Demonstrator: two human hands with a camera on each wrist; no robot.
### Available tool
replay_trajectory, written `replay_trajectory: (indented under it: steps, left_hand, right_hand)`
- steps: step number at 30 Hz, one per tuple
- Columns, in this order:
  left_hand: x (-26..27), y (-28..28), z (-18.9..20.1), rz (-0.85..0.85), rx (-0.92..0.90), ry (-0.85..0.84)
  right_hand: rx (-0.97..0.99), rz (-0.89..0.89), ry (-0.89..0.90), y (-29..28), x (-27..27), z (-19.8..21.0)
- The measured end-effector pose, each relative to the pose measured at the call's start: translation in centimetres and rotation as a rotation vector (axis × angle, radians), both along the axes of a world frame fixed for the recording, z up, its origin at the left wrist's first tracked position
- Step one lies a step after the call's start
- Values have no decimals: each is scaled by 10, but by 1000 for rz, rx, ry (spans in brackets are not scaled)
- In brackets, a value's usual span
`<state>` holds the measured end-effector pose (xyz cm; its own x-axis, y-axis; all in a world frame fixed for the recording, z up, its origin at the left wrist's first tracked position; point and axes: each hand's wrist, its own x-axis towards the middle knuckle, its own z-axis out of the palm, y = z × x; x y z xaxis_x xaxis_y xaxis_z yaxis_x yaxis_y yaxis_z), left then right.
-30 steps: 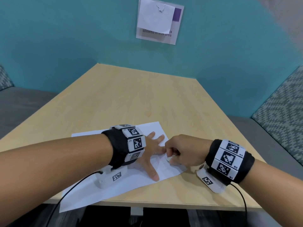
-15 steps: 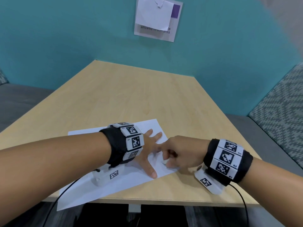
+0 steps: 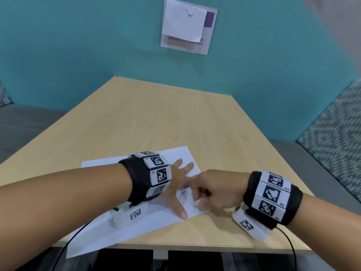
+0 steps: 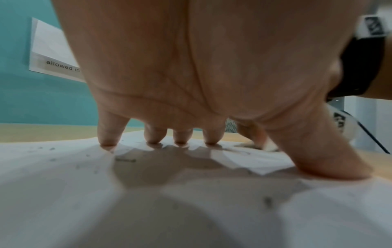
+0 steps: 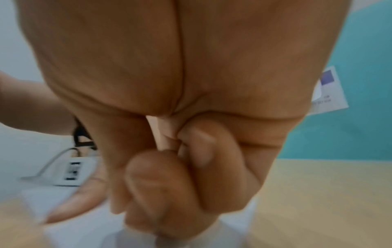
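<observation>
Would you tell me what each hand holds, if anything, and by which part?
Right hand pinches a small white thing, perhaps an eraser, by its upper end; left hand only presses paper.

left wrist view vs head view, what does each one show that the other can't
Only the left wrist view shows the underside of the left hand: palm arched off the sheet of paper, fingertips and thumb pressing it down, grey specks on it. Only the head view shows the sheet's near corner hanging over the table edge and the whole right hand, curled round a small pale object. Both show the paper, the spread left hand and the wall notice.
</observation>
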<state>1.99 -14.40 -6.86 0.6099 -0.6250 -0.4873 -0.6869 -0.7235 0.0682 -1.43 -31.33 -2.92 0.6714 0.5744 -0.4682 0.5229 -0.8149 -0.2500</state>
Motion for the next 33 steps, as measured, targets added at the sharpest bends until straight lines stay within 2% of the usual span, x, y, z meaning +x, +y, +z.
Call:
replay_trajectory:
  steps: [4,8,13,17,21,25,29,33]
  left_hand:
    - [1,2,-3,12,18,-13]
    - [0,3,-2,2,-23,-3]
    - [2,3,-4,8,7,-3]
    - [1,4,-1,7,-16,1]
    - [-2,2,2,-4,-1,-7]
    - [0,3,0,15,2,-3]
    - [-2,2,0,-2,-2,-17]
    - [-2,3,1,10,-16,-6]
  right_hand:
    - [-39,-95,-97,-13,21,4]
    - [-7,11,-7,-6,5,-3]
    - [-42,-81,-90,-15,20,3]
    - [-9,-12,-8,-10,0,-2]
    - [-13,-93,-50,-17,12,6]
    - [-15,-21,10,-10,-1,1]
    - [-1,-93,-37,-16,6,7]
    - [0,-17,2,-6,-5,3]
